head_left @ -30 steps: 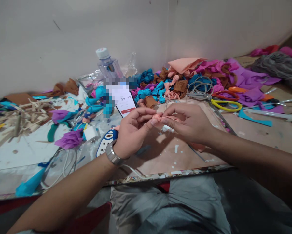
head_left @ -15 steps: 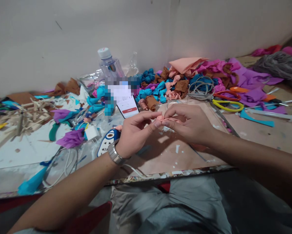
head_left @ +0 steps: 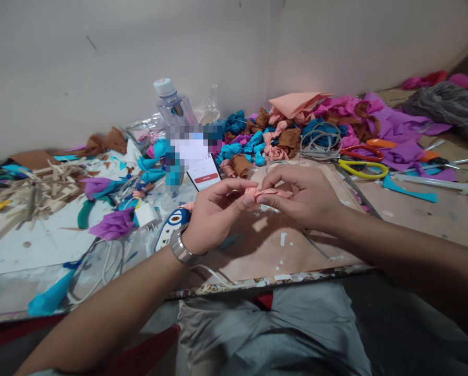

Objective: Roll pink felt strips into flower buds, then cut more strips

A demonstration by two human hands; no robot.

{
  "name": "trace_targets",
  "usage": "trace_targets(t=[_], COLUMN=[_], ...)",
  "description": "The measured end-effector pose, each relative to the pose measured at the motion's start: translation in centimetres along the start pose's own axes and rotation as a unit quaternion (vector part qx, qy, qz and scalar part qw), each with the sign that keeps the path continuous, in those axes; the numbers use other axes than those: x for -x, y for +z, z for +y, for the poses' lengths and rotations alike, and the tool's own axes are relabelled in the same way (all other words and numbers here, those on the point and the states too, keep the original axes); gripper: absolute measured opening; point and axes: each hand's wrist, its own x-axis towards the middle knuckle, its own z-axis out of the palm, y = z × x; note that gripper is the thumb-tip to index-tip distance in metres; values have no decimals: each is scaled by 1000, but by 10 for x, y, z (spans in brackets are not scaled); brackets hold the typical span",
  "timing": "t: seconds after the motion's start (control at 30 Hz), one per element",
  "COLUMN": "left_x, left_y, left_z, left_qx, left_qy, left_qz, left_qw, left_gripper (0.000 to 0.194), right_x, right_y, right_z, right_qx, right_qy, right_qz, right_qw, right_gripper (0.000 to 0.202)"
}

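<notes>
Over the big table (head_left: pixel 257 261), two bare hands are busy in the middle, held up a little above its brown top. The left hand (head_left: pixel 214 211) has its thumb and first finger pinched almost together on one end of the peach paper (head_left: pixel 251 191), which is curled there into a small round bud. The right hand (head_left: pixel 308 196) has its thumb and fingers nearly closed on the other end, a loose, twisted tail. The step in hand looks like rolling and twisting the paper. I think the next turn calls for a soft, steady pinch on the left, so the bud won't come undone, while the right guides the tail snugly around; thin paper like this could tear if pulled hard. Behind the hands sits a long, bumpy heap of crinkly paper (head_left: pixel 288 138) in blue, brown, pink and purple. To the left, thin flat wood sticks (head_left: pixel 49 190) lie every which way. Far to the right is stringy gray yarn (head_left: pixel 441 107). The see-through bottle (head_left: pixel 176 110) looks like smooth plastic. The scissors have a round, shiny yellow handle (head_left: pixel 369 178). A purple flower (head_left: pixel 111 223) has ruffly petals. Near it is a boxy white plug (head_left: pixel 146 215). Smallest are the white scraps (head_left: pixel 283 239), flat on the table.
</notes>
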Motion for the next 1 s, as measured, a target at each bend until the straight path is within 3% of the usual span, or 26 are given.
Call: trace_targets(t=[0.17, 0.33, 1.0], left_x=[0, 1, -1], left_y=[-2, -4, -3], left_z=[-7, -10, -12], left_qx=[24, 42, 84], left_qy=[12, 1, -31], left_qz=[21, 22, 33], left_qw=[999, 999, 995], left_gripper=[19, 20, 21], right_x=[1, -1, 0], right_y=[-1, -1, -1], right_z=[-2, -1, -3], right_qx=[-38, 5, 2], right_qy=[9, -31, -12], right_qz=[10, -3, -16], right_qw=[999, 999, 1000], right_gripper=[20, 19, 20])
